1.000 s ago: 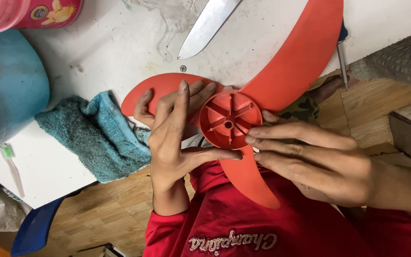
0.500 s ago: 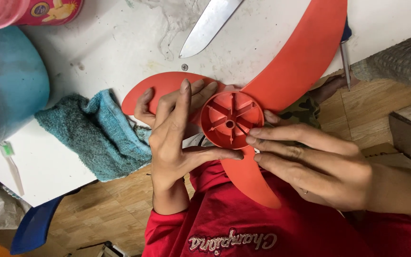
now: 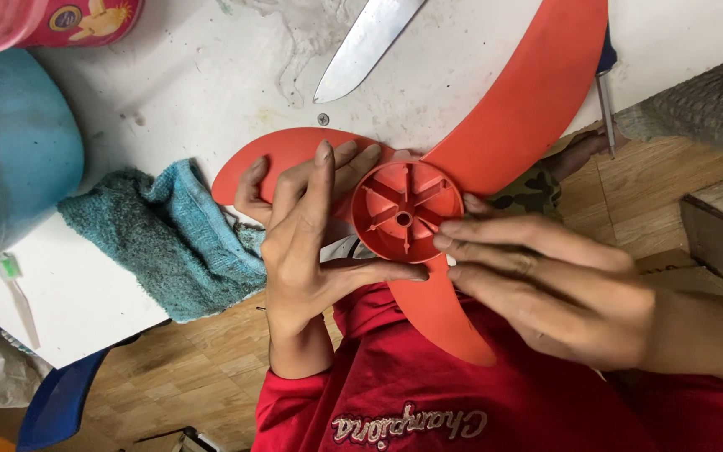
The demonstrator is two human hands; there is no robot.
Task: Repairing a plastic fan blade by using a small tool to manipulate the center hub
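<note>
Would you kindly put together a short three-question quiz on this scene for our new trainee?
1. True or false: both hands touch the orange fan blade.
2. Which thing lies on the white table just left of the left hand? A) teal towel B) sponge C) glove
3. Fill in: the round hub sits between the left hand and the ____ hand.

Key:
1. True; the right hand rests its fingertips at the hub.
2. A, the teal towel.
3. right

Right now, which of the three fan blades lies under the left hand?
The short-looking blade pointing toward the teal towel; the left hand rests flat on it. The others point away, up-right and down.
</note>
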